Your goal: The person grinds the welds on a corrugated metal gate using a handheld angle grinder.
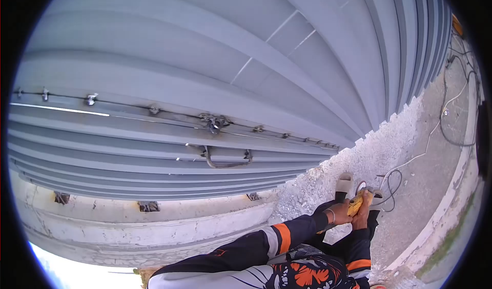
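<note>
Low at the right of centre, both hands are wrapped around a yellow angle grinder (354, 205). My left hand (337, 213), with a bracelet at its wrist, closes on it from the left. On the other side, my right hand (363, 210) grips its body. A round disc (361, 187) shows at the tool's far end, close to my shoes. The fingers partly hide the grinder's body.
A grey corrugated metal gate (205, 48) with a welded handle (228, 164) fills the upper view. Beside my feet, a dark cable (393, 191) loops over rough ground. A pale wall (154, 232) runs at lower left; more cables (445, 112) lie at right.
</note>
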Demonstrator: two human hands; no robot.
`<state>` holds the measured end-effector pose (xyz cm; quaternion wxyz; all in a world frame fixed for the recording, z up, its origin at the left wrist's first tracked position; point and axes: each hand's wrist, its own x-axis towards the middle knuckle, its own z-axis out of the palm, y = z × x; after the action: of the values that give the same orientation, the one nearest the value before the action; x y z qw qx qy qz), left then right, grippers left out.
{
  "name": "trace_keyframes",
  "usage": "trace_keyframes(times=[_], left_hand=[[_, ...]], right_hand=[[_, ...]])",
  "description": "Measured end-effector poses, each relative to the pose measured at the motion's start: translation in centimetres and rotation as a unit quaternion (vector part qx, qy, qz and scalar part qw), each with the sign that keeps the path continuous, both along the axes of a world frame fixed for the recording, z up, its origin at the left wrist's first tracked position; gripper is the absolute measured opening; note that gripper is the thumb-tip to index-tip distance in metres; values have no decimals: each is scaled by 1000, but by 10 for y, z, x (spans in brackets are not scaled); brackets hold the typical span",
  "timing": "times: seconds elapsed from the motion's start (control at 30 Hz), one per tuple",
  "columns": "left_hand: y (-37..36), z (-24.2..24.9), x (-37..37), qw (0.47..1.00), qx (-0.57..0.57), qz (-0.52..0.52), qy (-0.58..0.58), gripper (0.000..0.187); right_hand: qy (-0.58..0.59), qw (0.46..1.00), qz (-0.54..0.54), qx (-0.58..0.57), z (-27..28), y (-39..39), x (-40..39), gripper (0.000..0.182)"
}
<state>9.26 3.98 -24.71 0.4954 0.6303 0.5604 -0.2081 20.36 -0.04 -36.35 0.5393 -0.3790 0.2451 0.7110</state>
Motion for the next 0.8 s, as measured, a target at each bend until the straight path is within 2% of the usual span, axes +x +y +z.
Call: trace_keyframes(times=[0.1, 0.17, 0.23, 0.27, 0.3, 0.33, 0.37, 0.43, 0.57, 0.63, 0.73, 0.8], left_hand=[[-11, 48, 4, 1000, 9, 10, -27, 85], [-20, 78, 0, 998, 37, 24, -39, 85], [-30, 102, -6, 996, 59, 47, -49, 81], [-34, 113, -8, 995, 63, 61, -49, 80], [-38, 126, -9, 993, 71, 77, -55, 78], [-41, 134, -11, 992, 78, 80, -57, 80], [-47, 141, -9, 987, 111, 96, -69, 81], [-54, 151, -6, 973, 174, 124, -91, 83], [-43, 188, 4, 967, 165, 134, -142, 82], [-40, 174, 8, 955, 194, 136, -177, 82], [-28, 175, 10, 941, 230, 118, -218, 84], [-23, 186, 9, 934, 246, 107, -235, 85]], right_hand=[[-12, 999, 23, 21, 58, -4, 11, 36], [6, 999, 45, 27, 56, -10, 10, 35], [13, 994, 74, 74, 76, -9, 11, 38], [20, 986, 112, 122, 107, -8, 17, 39], [-4, 982, 125, 140, 135, -4, 18, 39], [-98, 952, 163, 238, 150, -6, 19, 37], [34, 971, 155, 180, 152, 3, 22, 34], [13, 969, 159, 187, 158, 14, 26, 31], [-77, 964, 139, 213, 181, 32, 41, 30], [-123, 949, 131, 261, 200, 35, 54, 31], [-186, 959, 81, 198, 217, 58, 54, 27], [-205, 955, 48, 209, 236, 64, 53, 27]])
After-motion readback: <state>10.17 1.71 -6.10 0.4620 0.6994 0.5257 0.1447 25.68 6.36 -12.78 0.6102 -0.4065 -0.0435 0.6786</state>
